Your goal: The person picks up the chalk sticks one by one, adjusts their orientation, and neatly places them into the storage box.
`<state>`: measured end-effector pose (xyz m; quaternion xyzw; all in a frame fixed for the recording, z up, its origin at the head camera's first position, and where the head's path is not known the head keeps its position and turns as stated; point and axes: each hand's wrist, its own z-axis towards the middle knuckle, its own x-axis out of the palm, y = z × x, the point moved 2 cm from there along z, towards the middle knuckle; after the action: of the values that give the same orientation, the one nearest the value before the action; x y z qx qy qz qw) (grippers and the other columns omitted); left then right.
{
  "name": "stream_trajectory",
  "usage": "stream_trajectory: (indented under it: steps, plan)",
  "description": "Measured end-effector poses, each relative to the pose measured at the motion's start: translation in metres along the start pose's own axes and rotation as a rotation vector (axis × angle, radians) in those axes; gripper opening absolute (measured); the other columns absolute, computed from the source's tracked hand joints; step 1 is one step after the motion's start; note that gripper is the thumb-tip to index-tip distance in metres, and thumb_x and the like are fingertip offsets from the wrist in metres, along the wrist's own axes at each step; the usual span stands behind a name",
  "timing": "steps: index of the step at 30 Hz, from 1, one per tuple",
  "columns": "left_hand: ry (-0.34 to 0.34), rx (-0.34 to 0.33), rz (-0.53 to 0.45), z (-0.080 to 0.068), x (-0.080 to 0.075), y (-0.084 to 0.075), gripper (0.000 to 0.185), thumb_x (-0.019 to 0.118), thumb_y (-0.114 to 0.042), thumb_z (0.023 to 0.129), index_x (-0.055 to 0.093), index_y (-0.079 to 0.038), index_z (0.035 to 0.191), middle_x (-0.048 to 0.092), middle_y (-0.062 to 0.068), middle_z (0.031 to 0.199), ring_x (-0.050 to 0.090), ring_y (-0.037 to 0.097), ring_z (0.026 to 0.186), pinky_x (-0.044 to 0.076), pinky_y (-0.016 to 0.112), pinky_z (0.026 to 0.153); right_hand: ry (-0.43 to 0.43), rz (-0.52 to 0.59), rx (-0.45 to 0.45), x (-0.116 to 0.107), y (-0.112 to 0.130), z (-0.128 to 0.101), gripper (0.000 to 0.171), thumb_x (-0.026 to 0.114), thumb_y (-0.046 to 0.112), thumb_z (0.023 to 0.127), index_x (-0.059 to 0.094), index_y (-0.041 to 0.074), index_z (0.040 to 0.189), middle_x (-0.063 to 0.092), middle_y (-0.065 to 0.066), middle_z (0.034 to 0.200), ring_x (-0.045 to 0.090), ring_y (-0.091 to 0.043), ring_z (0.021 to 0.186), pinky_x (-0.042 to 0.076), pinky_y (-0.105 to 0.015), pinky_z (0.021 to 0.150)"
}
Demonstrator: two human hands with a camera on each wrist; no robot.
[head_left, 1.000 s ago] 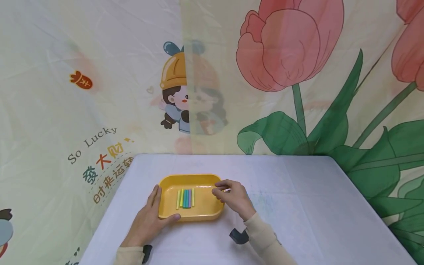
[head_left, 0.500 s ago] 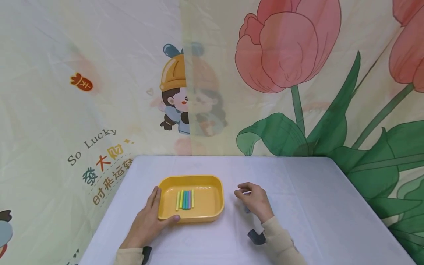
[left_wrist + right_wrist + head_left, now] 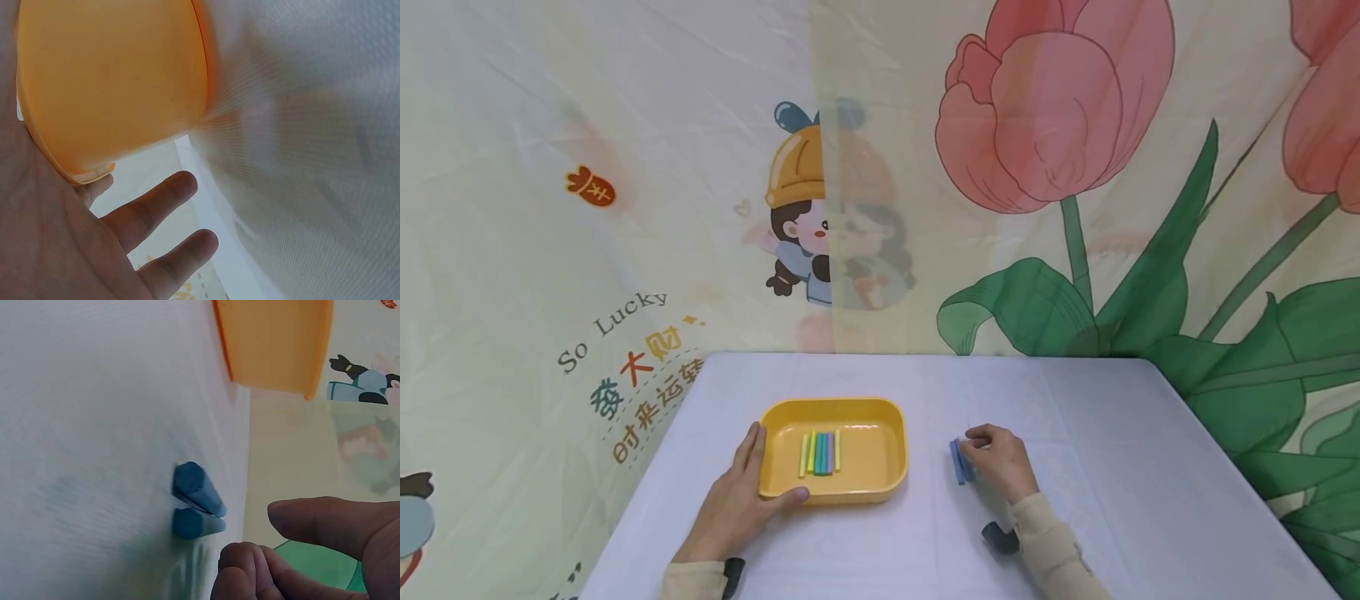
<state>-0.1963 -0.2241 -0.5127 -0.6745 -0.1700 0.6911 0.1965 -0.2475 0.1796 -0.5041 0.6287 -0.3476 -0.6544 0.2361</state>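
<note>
The yellow tray stands on the white table with several coloured chalk sticks side by side in it. My left hand rests at its near left corner, thumb on the front rim and fingers along the left wall. In the left wrist view, two extended fingers stand off the tray's wall. To the right of the tray, my right hand is at two blue chalk sticks lying together on the table. Its thumb and fingers are apart, with nothing between them in the right wrist view.
The white table reaches back to a printed cloth with tulips and cartoon figures. Faint bluish smudges mark the tabletop beside the blue sticks.
My right hand has moved from the tray's right rim out to the right, down to the blue chalk sticks. My left hand and the sticks in the tray keep their places.
</note>
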Motion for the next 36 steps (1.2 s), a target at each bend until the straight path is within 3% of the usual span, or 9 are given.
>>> stream_trajectory:
  steps: [14,36]
  plan:
    - [0.001,0.007,0.0,0.001,0.0,0.0,0.132,0.063,-0.085,0.075,0.0,-0.01,0.164,0.003,0.014,0.17,0.036,0.052,0.14,0.037,0.063,0.11,-0.012,-0.072,-0.021,0.014,-0.015,0.006,0.024,0.075,0.016,0.086,0.075,0.003,0.105,0.072,-0.002,0.087,0.066,-0.018,0.081,0.057,-0.039,0.075]
    - [-0.019,0.025,0.002,0.001,0.0,0.002,0.131,0.063,-0.084,0.075,0.002,-0.01,0.164,0.005,0.014,0.17,0.039,0.052,0.138,0.039,0.063,0.109,-0.003,-0.131,-0.027,0.019,-0.005,0.011,0.022,0.071,0.008,0.087,0.074,-0.002,0.106,0.069,-0.004,0.086,0.063,-0.017,0.077,0.057,-0.031,0.066]
